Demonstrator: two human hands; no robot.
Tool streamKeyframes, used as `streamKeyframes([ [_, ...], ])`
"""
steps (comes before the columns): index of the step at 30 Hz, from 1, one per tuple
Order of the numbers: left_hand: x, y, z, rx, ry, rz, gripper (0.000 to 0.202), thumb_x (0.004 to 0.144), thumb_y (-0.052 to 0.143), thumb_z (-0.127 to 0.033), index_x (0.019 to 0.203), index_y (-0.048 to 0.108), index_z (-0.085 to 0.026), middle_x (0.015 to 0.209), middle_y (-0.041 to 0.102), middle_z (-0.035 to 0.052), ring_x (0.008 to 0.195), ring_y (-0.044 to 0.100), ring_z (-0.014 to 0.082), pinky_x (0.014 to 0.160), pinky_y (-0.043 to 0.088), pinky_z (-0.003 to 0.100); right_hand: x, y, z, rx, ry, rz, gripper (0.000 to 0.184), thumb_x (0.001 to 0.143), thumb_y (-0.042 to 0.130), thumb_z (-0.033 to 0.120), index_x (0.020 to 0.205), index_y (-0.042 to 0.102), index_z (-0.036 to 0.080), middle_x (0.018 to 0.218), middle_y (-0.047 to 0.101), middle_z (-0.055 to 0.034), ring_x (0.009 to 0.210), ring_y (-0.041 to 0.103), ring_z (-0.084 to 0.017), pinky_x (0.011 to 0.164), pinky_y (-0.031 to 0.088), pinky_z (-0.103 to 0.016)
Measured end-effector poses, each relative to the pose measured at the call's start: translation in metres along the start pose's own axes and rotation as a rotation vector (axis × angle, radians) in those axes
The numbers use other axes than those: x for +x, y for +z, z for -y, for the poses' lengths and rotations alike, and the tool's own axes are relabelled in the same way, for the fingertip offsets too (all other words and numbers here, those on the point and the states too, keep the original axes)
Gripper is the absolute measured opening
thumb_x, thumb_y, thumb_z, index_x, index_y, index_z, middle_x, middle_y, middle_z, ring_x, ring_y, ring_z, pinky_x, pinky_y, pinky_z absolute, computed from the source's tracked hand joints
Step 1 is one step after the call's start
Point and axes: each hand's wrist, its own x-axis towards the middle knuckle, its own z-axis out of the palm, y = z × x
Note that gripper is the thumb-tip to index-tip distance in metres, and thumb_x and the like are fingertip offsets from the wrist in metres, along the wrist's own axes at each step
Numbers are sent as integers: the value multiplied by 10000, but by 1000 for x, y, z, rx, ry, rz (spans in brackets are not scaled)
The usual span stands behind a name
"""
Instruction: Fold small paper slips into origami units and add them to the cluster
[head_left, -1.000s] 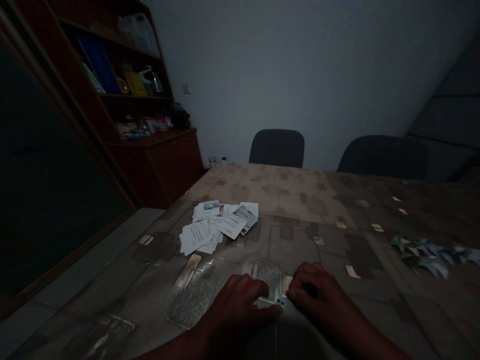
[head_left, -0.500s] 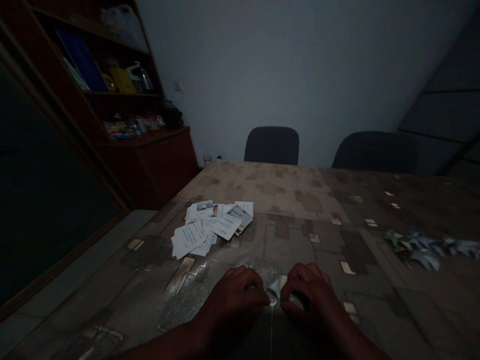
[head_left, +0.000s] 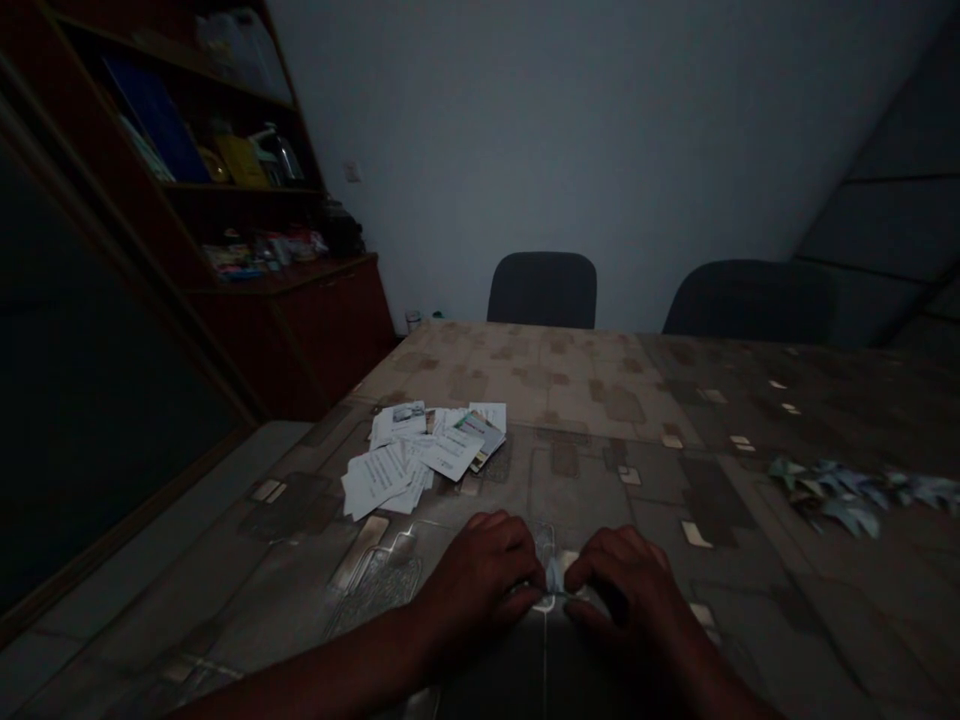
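Note:
A small piece of pale folded paper (head_left: 554,577) sits between my two hands, low in the middle of the view. My left hand (head_left: 487,570) is closed, with thumb and fingertips pinching its left side. From the right, my right hand (head_left: 628,580) pinches the other side with thumb and forefinger. Both hands are just over the tabletop, and the dim light hides the paper's exact shape. Off to the right lie several folded paper pieces (head_left: 849,512) in a loose cluster.
A spread pile of printed cards (head_left: 379,478) lies on the patterned tablecloth (head_left: 525,350), ahead and left of my hands. Two dark chairs (head_left: 541,290) stand at the table's far side. A wooden cabinet (head_left: 330,320) with filled shelves is at the left.
My left hand has shifted slightly up and to the right, closer to my right hand. The paper between the fingers now looks narrower and more upright.

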Motion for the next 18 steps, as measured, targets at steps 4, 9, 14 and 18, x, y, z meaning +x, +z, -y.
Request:
streamKeyframes([
  [4, 3, 8, -5, -13, -8, -2, 105, 798, 685, -90, 805, 641, -185, 841, 631, 0, 830, 553, 167, 772, 346, 301, -1, -7, -2, -27, 12, -5, 224, 691, 677, 68, 833, 672, 241, 854, 672, -18, 887, 569, -251, 816, 366, -407],
  [9, 2, 10, -7, -42, -24, -12, 150, 786, 662, -62, 857, 619, -187, 884, 627, 5, 859, 544, 175, 779, 332, 309, -2, -10, -6, -47, -29, -13, 224, 710, 684, 76, 857, 665, 244, 854, 674, -11, 877, 575, -239, 827, 358, -409],
  [14, -1, 6, -8, -66, -4, -13, 180, 793, 697, -120, 933, 615, -197, 912, 624, 11, 891, 543, 189, 798, 330, 321, -3, -7, -9, -57, -77, 9, 209, 733, 692, 102, 874, 667, 254, 865, 671, -18, 895, 572, -242, 835, 356, -406],
  [18, 1, 8, -7, -56, 0, -3, 147, 798, 712, -150, 907, 623, -193, 903, 625, 15, 869, 544, 191, 782, 332, 319, -2, -3, -15, -54, -82, -5, 185, 747, 696, 128, 883, 662, 248, 868, 664, -22, 885, 562, -236, 831, 346, -398],
])
